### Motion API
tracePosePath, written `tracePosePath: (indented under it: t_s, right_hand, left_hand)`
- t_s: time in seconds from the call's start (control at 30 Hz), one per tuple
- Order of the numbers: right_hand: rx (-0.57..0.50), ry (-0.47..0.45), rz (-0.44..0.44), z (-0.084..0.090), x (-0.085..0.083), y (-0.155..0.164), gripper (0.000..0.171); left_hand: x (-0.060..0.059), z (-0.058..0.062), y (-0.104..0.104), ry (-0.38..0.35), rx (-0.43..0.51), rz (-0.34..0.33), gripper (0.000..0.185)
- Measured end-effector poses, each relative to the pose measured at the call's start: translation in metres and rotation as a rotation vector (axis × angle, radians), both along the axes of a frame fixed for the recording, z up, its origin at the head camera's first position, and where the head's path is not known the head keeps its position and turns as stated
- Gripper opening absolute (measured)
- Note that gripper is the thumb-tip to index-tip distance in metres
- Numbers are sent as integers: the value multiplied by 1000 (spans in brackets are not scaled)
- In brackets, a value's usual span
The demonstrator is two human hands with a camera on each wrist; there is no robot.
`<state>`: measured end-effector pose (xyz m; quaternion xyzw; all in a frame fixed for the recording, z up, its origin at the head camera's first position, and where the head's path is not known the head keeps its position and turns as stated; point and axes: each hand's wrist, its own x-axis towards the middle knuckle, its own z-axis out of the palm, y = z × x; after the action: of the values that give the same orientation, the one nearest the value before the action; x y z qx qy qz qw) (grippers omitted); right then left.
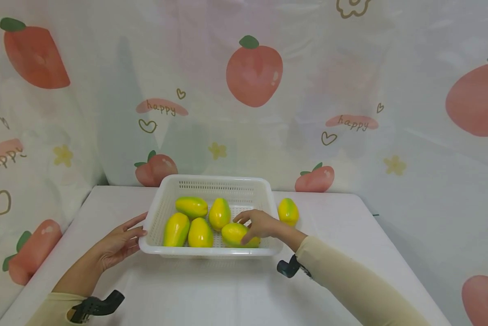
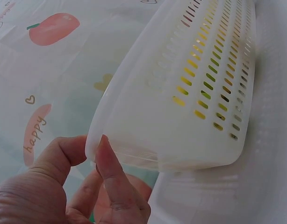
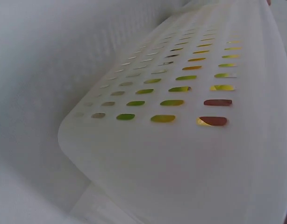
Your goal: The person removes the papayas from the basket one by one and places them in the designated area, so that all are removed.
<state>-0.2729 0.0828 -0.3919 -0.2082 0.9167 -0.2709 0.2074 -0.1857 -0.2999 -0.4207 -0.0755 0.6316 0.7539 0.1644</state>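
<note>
We see the right hand (image 1: 259,225) reaching into the white basket (image 1: 152,226), its fingers curled over the front right mango (image 1: 232,235). The left hand (image 1: 117,243) lies open, fingertips touching the basket's left rim (image 2: 94,144). Four more mangoes (image 1: 191,207) lie inside; a lone mango (image 1: 287,211) rests on the white table (image 1: 211,290) just beside the basket's right wall.
</note>
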Motion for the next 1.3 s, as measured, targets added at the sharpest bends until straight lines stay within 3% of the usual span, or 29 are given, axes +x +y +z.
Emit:
tracePosePath:
  t_s: [0.93,1.13,1.3]
  right_hand:
    - [7,38,4,-5,-1,2,56]
    - [17,32,-1,2,0,2,56]
    - [-3,-25,-42,9,0,4,57]
  left_hand:
    - [-1,-4,0,19,-23,6,75]
    - [-1,-3,-1,8,-26,11,75]
    - [0,-3,0,4,-24,15,75]
